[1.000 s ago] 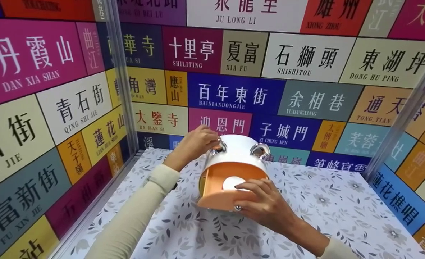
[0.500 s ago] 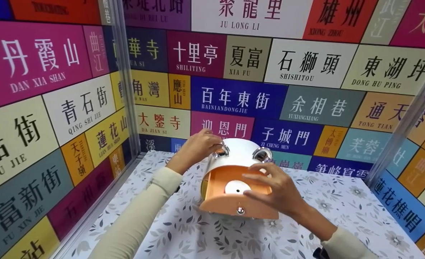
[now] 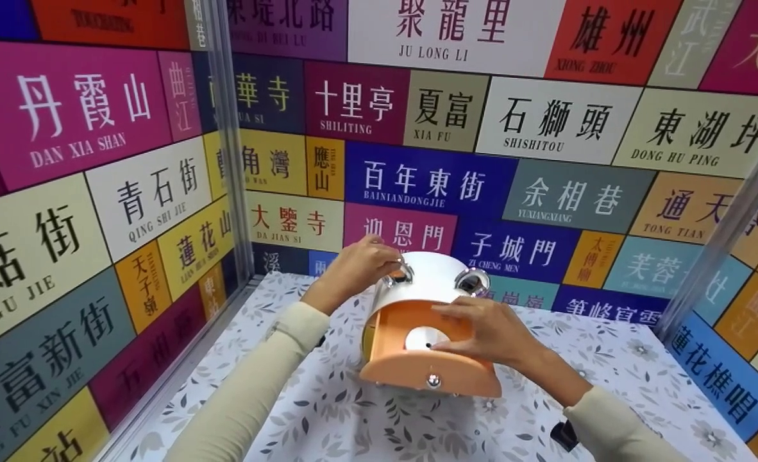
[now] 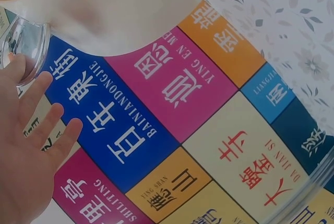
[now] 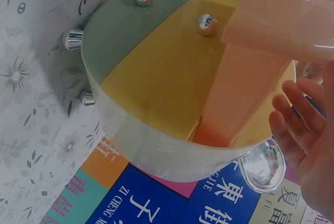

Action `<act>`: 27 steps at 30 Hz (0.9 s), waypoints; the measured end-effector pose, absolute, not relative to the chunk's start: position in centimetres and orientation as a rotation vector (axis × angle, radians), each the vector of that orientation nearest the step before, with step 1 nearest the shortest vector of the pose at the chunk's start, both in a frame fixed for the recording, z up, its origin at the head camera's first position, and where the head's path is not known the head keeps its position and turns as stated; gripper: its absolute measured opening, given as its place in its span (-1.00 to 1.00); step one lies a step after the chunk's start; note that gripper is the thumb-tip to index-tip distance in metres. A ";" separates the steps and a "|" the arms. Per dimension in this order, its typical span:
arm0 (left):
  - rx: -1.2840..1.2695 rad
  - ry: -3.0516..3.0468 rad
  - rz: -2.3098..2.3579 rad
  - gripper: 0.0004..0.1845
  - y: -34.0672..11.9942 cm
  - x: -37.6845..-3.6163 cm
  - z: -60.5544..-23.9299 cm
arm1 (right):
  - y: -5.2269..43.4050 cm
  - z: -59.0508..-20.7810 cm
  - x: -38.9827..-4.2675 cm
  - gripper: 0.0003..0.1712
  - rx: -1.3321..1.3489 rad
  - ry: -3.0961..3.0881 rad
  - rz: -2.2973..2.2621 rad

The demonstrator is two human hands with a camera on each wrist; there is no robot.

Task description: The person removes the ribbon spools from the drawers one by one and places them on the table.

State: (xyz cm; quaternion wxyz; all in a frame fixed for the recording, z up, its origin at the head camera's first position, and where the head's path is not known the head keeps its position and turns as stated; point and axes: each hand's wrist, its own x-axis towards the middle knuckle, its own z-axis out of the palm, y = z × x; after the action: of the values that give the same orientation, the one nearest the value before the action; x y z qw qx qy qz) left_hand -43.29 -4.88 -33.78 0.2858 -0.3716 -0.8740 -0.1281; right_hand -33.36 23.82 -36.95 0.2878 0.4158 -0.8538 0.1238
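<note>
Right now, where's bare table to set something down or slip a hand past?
Free floral table between the round drawer box and the right wall; another patch in front of the box, between the two sleeves. Crowded behind: left hand on the box's top near the back wall, right hand over the open orange drawer.

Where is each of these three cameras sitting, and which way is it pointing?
Head: worn on the head, looking forward and down at the round box, both hands and sleeves.
Left wrist: looks past the left hand at the sign wall.
Right wrist: looks along the right hand at the box's drawers.
All three show the box.
</note>
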 end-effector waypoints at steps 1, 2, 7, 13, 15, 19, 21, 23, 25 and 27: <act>-0.991 -2.332 -0.345 -0.79 -4.8 -43.3 -33.8 | 23.8 -36.9 -33.4 -0.37 1.114 -2.297 0.309; -0.988 -2.329 -0.346 -0.79 -4.8 -43.3 -33.7 | 23.7 -36.9 -33.4 -0.45 1.118 -2.316 0.288; -0.995 -2.322 -0.371 -0.79 -4.9 -43.3 -33.8 | 23.1 -37.2 -33.7 -0.78 1.125 -2.467 0.223; -1.013 -2.312 -0.395 -0.80 -4.9 -43.2 -34.0 | 22.9 -37.8 -33.9 -0.90 1.101 -2.577 0.166; -1.007 -2.317 -0.397 -0.80 -5.0 -43.2 -34.0 | 23.0 -37.8 -33.9 -0.84 1.084 -2.591 0.169; -0.997 -2.333 -0.394 -0.78 -4.9 -43.2 -34.1 | 23.1 -37.6 -33.8 -0.62 1.037 -2.614 0.194; -0.994 -2.336 -0.396 -0.77 -4.9 -43.2 -34.0 | 23.2 -37.2 -33.6 -0.55 1.012 -2.622 0.216; -0.997 -2.335 -0.403 -0.77 -4.9 -43.1 -34.1 | 23.3 -36.7 -33.4 -0.47 0.990 -2.632 0.239; -0.996 -2.333 -0.405 -0.77 -4.9 -43.1 -34.1 | 23.5 -36.3 -33.2 -0.36 0.988 -2.631 0.269; -0.989 -2.337 -0.402 -0.77 -4.9 -43.1 -34.2 | 23.6 -35.8 -33.0 -0.30 1.008 -2.619 0.297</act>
State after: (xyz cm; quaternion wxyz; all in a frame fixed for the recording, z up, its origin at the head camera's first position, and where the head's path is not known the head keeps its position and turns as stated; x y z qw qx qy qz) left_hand -43.13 -4.93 -34.22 0.2824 -0.3695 -0.8725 -0.1500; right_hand -33.02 23.60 -35.82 0.1593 0.3526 -0.9162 0.1040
